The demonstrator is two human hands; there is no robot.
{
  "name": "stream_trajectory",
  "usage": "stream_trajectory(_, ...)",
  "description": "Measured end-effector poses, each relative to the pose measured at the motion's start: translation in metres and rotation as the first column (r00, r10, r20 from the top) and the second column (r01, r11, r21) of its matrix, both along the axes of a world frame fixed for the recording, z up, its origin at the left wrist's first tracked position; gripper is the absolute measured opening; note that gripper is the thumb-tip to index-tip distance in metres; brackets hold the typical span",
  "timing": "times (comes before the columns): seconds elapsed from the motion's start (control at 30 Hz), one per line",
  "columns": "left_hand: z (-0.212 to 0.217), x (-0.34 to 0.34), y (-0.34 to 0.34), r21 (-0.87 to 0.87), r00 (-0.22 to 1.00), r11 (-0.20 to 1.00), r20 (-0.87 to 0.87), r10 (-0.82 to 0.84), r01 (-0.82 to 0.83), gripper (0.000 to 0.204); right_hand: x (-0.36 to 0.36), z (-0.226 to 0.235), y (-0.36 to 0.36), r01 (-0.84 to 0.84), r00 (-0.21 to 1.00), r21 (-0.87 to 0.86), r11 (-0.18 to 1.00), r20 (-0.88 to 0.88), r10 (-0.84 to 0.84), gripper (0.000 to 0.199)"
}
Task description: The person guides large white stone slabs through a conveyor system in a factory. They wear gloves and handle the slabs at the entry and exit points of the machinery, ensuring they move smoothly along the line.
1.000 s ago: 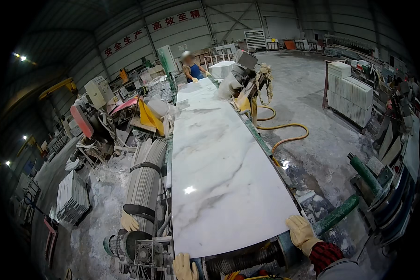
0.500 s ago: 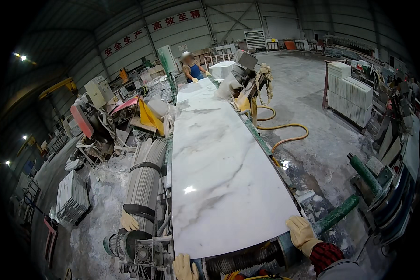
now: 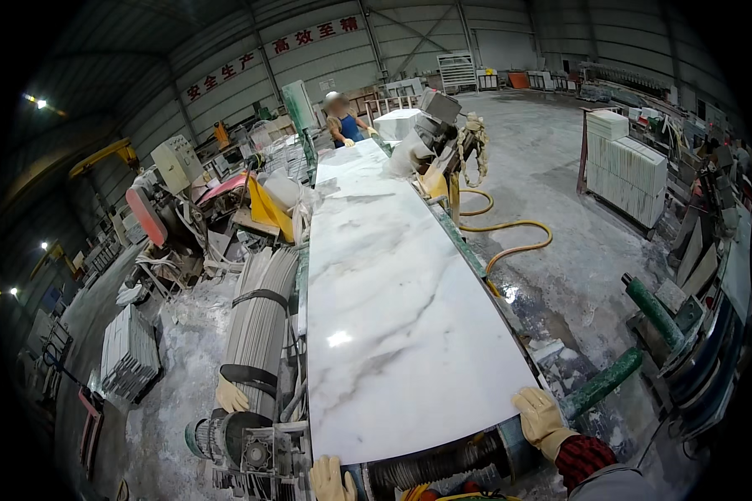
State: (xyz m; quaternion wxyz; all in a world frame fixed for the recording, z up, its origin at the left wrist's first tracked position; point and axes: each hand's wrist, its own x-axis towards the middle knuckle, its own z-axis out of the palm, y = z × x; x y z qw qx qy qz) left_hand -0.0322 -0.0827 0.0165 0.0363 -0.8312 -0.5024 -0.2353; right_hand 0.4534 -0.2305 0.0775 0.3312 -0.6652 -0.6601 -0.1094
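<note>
A long white marble slab (image 3: 409, 334) with grey veins lies polished side up on a conveyor, stretching away from me. My left hand (image 3: 332, 480), in a cream work glove, is at its near left corner with fingers extended upward. My right hand (image 3: 541, 417), gloved alike below a red-and-black cuff, is at the near right corner, fingers stretched along the edge. Both hands look open; whether their fingertips press on the slab or the frame is hard to tell. Below the slab's near edge shows the dark conveyor roller (image 3: 439, 466).
A motor (image 3: 226, 436) with a spare glove (image 3: 231, 395) above it stands left, beside strapped grey strips (image 3: 259, 326). A co-worker (image 3: 346, 125) stands at the far end. A green bar (image 3: 602, 384) juts out right; a yellow hose (image 3: 518, 225) crosses the floor.
The marble slab's veins have shifted slightly toward me along the conveyor. Both my hands stay at nearly the same places.
</note>
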Motion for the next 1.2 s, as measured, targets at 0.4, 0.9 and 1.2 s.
stream_trajectory(0.4,0.003,0.002,-0.005,-0.046,1.0,0.999,0.01,0.008,-0.008,0.054,-0.001,0.0,-0.005,-0.012,1.0,0.021,1.0,-0.015,0.012,0.025)
stream_trajectory(0.9,-0.003,-0.001,-0.01,-0.051,1.0,0.999,0.026,0.018,-0.017,0.056,-0.004,0.003,-0.009,0.014,1.0,-0.008,1.0,0.006,-0.014,0.026)
stream_trajectory(1.2,-0.009,-0.006,-0.012,-0.082,1.0,0.996,0.013,0.023,-0.022,0.057,-0.005,0.001,-0.011,0.024,1.0,0.018,1.0,0.008,-0.024,0.023)
